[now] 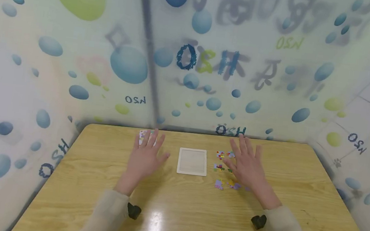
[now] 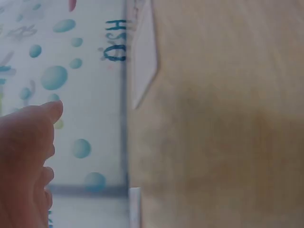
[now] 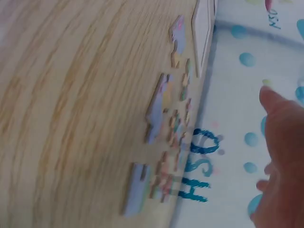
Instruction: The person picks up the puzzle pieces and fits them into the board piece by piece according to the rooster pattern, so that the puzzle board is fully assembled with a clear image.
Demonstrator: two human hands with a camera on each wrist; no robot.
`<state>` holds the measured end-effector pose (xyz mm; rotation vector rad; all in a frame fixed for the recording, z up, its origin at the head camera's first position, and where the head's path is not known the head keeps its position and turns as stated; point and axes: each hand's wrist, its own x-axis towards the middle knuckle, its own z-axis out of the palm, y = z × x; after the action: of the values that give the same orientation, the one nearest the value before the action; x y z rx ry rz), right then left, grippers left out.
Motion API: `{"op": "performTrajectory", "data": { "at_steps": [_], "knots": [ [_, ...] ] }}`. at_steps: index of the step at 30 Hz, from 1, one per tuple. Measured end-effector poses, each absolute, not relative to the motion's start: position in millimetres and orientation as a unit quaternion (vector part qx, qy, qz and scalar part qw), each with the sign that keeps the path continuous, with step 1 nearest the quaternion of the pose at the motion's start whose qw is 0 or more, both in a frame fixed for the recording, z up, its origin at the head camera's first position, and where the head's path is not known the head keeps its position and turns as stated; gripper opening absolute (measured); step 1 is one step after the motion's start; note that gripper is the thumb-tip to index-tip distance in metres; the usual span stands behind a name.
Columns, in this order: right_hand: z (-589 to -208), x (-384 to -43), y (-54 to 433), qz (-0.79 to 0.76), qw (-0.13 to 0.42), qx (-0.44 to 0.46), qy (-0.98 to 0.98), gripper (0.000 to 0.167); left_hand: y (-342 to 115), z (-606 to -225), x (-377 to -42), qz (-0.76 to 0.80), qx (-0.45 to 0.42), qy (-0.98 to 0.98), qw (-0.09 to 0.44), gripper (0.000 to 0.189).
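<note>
Both hands are held over the wooden table with fingers spread and nothing in them. In the head view my left hand [image 1: 145,160] partly covers a small printed picture card [image 1: 142,136] near the far edge. My right hand [image 1: 247,166] is over the right side of several colourful jigsaw puzzle pieces [image 1: 219,184], hiding some of them. Between the hands lies a square white puzzle tray [image 1: 191,172] with a raised rim. The right wrist view shows the jigsaw pieces flat on the wood, beside and below the right hand [image 3: 285,152].
The wooden table [image 1: 187,215] reaches back to a pale curtain [image 1: 208,95] printed with blue and green spots and lettering. Similar panels stand on the left and right. A dark wrist device [image 1: 133,211] sits on the left sleeve, another [image 1: 258,222] on the right.
</note>
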<state>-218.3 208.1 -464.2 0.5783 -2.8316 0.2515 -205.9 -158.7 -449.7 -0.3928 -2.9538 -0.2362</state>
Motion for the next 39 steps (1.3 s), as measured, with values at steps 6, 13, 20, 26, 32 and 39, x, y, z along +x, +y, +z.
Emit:
{"op": "performTrajectory", "data": {
  "at_steps": [6,13,20,26,32,39],
  "knots": [
    [-472.7,-240.3,213.6,0.243,0.029,0.235,-0.941,0.074,-158.2,-479.5,-207.5,-0.170,-0.167,-0.969,0.058,0.068],
    [-482.9,-267.1,220.7,0.353,-0.023,0.195,-0.915,0.057,-155.2,-499.9,-210.1,-0.251,-0.204,-0.946,0.012,0.067],
    [-492.6,-282.0,220.0,0.372,-0.041,0.198,-0.906,0.037,-149.8,-506.2,-212.3,-0.272,-0.237,-0.933,-0.013,0.063],
    [-492.0,-289.9,212.8,0.371,-0.078,0.167,-0.910,0.036,-145.9,-508.0,-212.9,-0.283,-0.241,-0.928,-0.034,0.062],
    [-491.8,-295.1,209.7,0.385,-0.116,0.163,-0.901,0.037,-143.6,-509.7,-214.7,-0.280,-0.243,-0.928,-0.042,0.059],
    [-495.0,-296.3,213.0,0.392,-0.127,0.167,-0.896,0.035,-139.3,-511.3,-215.9,-0.271,-0.242,-0.931,-0.044,0.055]
  ]
}}
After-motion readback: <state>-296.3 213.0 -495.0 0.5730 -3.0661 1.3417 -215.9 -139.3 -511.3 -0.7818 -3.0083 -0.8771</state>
